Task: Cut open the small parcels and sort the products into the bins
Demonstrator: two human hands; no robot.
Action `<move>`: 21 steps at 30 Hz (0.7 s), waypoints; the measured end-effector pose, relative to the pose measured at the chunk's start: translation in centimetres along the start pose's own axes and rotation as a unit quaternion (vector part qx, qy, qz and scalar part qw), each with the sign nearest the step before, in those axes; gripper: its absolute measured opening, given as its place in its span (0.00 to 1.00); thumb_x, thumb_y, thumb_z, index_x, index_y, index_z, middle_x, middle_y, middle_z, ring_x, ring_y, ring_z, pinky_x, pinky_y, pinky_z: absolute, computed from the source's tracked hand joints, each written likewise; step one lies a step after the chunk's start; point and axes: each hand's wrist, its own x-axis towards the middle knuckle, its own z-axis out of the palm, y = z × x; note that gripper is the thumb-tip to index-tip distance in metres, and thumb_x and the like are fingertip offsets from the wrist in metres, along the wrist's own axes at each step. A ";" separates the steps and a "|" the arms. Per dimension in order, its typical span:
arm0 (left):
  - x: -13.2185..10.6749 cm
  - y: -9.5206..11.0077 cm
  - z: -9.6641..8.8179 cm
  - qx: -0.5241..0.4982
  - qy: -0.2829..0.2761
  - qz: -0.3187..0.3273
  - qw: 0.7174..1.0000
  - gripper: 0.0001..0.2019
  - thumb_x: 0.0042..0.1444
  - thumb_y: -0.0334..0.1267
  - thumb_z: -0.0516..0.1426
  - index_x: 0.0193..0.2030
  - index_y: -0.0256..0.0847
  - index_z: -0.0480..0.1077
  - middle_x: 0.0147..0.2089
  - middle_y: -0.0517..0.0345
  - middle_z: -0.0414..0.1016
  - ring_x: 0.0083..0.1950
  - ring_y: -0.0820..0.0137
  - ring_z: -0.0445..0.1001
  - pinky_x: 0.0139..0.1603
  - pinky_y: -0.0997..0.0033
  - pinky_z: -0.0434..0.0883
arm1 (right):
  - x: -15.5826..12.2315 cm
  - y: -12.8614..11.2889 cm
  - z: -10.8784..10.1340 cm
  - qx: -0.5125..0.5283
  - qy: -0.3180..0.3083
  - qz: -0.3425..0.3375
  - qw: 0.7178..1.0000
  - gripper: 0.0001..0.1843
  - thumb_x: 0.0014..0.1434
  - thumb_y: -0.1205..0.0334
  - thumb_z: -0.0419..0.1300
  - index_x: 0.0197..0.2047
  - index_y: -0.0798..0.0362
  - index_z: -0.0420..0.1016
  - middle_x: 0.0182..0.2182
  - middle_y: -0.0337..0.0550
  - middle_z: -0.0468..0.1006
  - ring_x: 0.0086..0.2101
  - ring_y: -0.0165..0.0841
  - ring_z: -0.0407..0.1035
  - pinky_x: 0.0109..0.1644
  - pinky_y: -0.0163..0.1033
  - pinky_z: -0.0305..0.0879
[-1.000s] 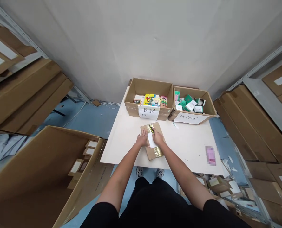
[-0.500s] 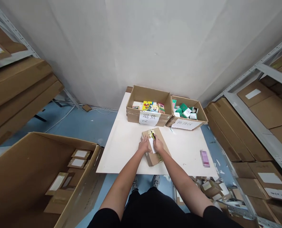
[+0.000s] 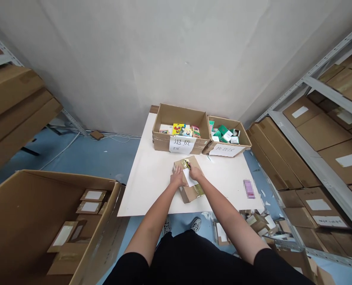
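Observation:
A taped cardboard box (image 3: pixel 190 195) lies on the white table (image 3: pixel 146 186) in front of me, with a white label (image 3: pixel 189 179) on its top. My left hand (image 3: pixel 177 177) rests on the box's left side, fingers stretched out and apart. A yellow and black utility knife (image 3: pixel 188 163) is gripped in my right hand (image 3: pixel 195 173). Its front end is over the shiny tape near the far edge of the box top; the blade is too small to make out.
Behind the box stand two open cartons with paper signs, one (image 3: pixel 155 141) holding colourful packs, the other (image 3: pixel 247 145) green-and-white boxes. A blurred purple item (image 3: pixel 248 189) lies at the table's right. A large carton (image 3: pixel 104 233) stands left; shelves (image 3: pixel 336 158) of boxes line the right.
My view has shifted slightly. The knife in my right hand is tilted lower over the tape; my left hand stays on the box.

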 end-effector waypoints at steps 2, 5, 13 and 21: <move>0.0 0.0 -0.1 0.004 -0.001 0.000 1.000 0.70 0.46 0.57 0.71 0.83 0.42 0.29 0.84 0.45 0.19 0.84 0.52 0.20 0.75 0.45 0.61 | 0.0 -0.6 -0.7 -0.015 -0.013 0.005 1.000 0.37 0.71 0.65 0.51 0.81 0.46 0.48 0.59 0.54 0.80 0.57 0.45 0.76 0.58 0.45 0.69; 0.0 -0.1 -0.3 0.008 -0.004 0.000 1.000 0.70 0.46 0.58 0.71 0.83 0.42 0.29 0.84 0.47 0.18 0.84 0.53 0.19 0.74 0.46 0.62 | -0.3 -1.2 -1.4 -0.028 -0.036 0.009 0.999 0.41 0.69 0.66 0.54 0.81 0.47 0.47 0.60 0.55 0.79 0.59 0.46 0.75 0.60 0.45 0.68; 0.0 -0.3 -0.3 0.001 0.004 -0.002 1.000 0.71 0.44 0.60 0.70 0.83 0.46 0.29 0.84 0.49 0.18 0.84 0.54 0.20 0.74 0.46 0.62 | -2.1 -0.7 -1.9 -0.013 -0.065 0.011 0.998 0.39 0.67 0.67 0.57 0.79 0.50 0.53 0.63 0.57 0.77 0.61 0.47 0.73 0.60 0.46 0.68; -0.1 -0.3 -0.4 0.027 0.006 -0.010 1.000 0.68 0.47 0.61 0.70 0.83 0.48 0.33 0.84 0.50 0.20 0.84 0.52 0.22 0.73 0.47 0.63 | -4.2 0.3 -3.2 0.035 -0.083 0.036 0.995 0.34 0.58 0.67 0.68 0.67 0.51 0.70 0.53 0.56 0.83 0.44 0.44 0.80 0.41 0.39 0.73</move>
